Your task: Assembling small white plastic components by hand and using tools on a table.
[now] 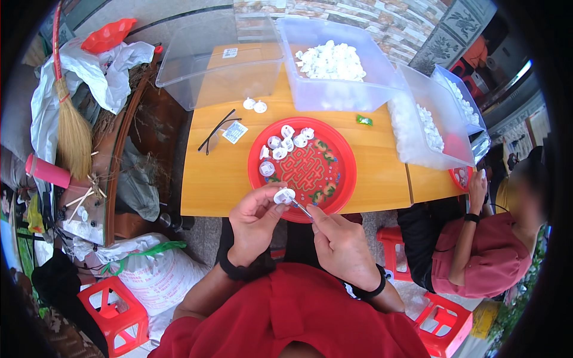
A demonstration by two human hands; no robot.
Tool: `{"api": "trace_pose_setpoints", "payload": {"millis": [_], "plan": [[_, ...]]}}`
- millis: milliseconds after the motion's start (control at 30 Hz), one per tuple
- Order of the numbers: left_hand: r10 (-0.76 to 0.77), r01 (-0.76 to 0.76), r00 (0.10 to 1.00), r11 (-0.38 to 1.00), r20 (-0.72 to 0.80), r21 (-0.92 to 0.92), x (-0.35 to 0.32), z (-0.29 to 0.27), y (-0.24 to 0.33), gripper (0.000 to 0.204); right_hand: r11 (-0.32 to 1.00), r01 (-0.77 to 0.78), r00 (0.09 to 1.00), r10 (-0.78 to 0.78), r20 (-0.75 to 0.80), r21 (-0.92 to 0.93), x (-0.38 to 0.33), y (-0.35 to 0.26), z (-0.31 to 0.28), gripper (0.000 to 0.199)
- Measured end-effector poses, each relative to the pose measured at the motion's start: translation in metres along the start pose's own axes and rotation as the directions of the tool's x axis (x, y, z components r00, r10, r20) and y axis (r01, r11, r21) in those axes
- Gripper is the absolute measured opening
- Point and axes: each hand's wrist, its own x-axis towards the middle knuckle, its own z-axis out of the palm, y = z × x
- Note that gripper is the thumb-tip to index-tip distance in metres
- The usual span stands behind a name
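My left hand [253, 218] pinches a small round white plastic piece [284, 196] above the near edge of a red tray [348, 179]. My right hand [346, 243] grips a thin, pen-like metal tool [302, 209], its tip touching the white piece. What kind of tool it is, I cannot tell. Several similar white round pieces [287, 144] lie in the left and far part of the tray, over its gold and floral pattern. Two more white pieces [254, 105] sit on the table beyond the tray.
Folded glasses [216, 132] and a small printed card [234, 132] lie left of the tray. A green wrapper [364, 120] is at its right. Clear plastic bins [340, 98] of white pieces stand behind. To the right, a co-worker [483, 250] sits beside a red stool [391, 250].
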Motion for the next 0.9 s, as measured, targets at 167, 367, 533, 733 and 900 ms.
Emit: {"api": "trace_pose_setpoints", "payload": {"millis": [167, 367, 533, 733, 900], "plan": [[0.012, -0.012, 1.000, 1.000, -0.007, 0.018, -0.001, -0.001, -0.004, 0.027, 0.999, -0.006, 0.999, 0.007, 0.037, -0.039, 0.003, 0.000, 0.000, 0.035], [0.102, -0.111, 0.991, 0.988, 0.084, 0.104, 0.001, -0.001, -0.008, 0.028, 0.999, -0.045, 0.991, 0.048, 0.126, -0.021, 0.004, 0.012, 0.004, 0.032], [0.007, -0.020, 0.998, 0.984, 0.070, 0.179, 0.009, -0.002, -0.005, 0.028, 0.952, -0.204, 0.961, 0.151, 0.231, 0.228, 0.011, 0.019, 0.000, 0.027], [-0.113, 0.113, 0.994, 0.988, -0.001, 0.110, 0.012, -0.005, -0.001, 0.026, 0.855, -0.433, 0.901, 0.398, 0.176, 0.286, 0.008, 0.018, -0.013, 0.024], [-0.200, 0.193, 0.976, 0.977, 0.087, 0.086, -0.004, 0.007, 0.003, 0.030, 0.776, -0.460, 0.888, 0.409, 0.211, 0.431, 0.035, 0.037, 0.015, 0.019]]}}
